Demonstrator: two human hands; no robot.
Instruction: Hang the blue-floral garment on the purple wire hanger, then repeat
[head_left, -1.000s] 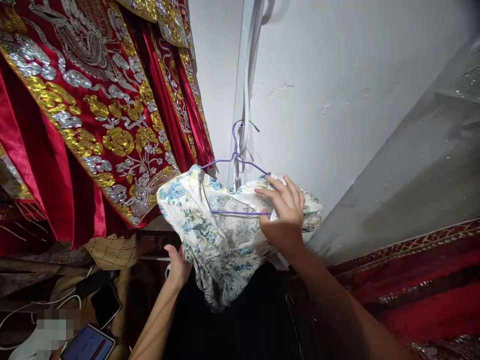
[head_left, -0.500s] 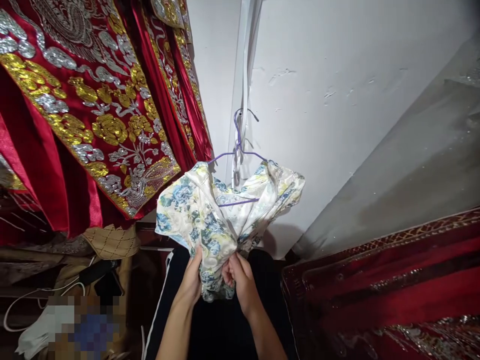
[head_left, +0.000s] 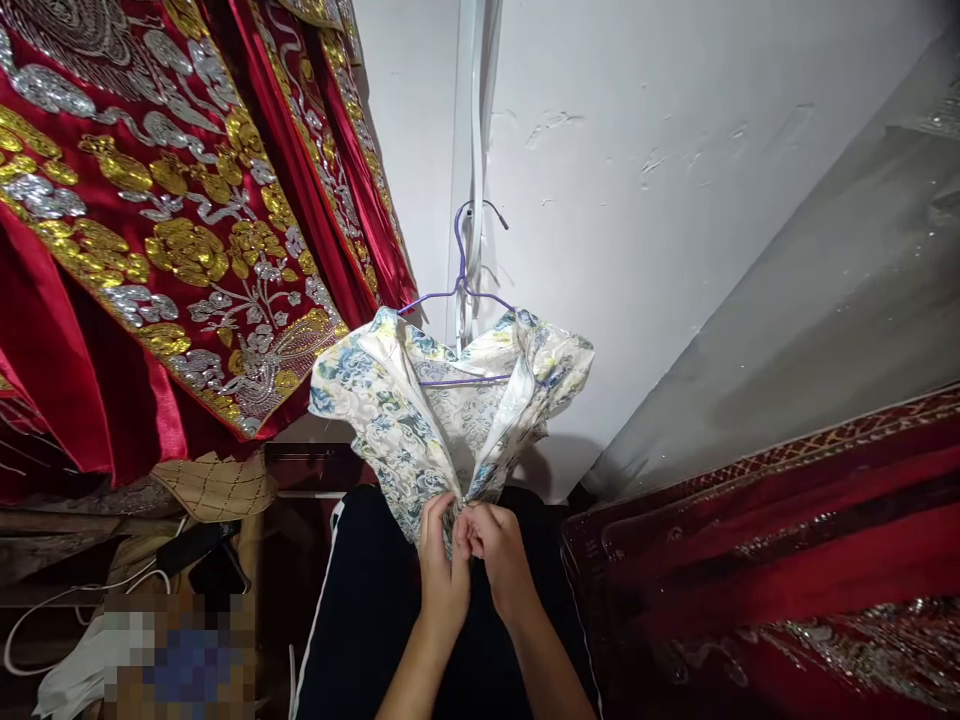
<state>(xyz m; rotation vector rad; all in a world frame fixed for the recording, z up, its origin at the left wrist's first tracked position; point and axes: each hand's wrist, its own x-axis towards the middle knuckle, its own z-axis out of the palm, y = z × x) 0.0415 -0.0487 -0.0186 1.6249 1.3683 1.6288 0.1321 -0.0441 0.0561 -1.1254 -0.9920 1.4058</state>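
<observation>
Head view: white wall (head_left: pixel 675 200), red embroidered drapes (head_left: pixel 150 250); both hands' grip pinching floral garment (head_left: pixel 420 420).

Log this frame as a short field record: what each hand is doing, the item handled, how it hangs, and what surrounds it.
left hand: pinching the garment's lower front edges
right hand: pinching the same spot, touching the left
item: floral garment, white with blue and yellow flowers
support: purple wire hanger, hooked high by the white wall
left side: red embroidered robe with gold and silver sequins
right side: red patterned fabric
</observation>
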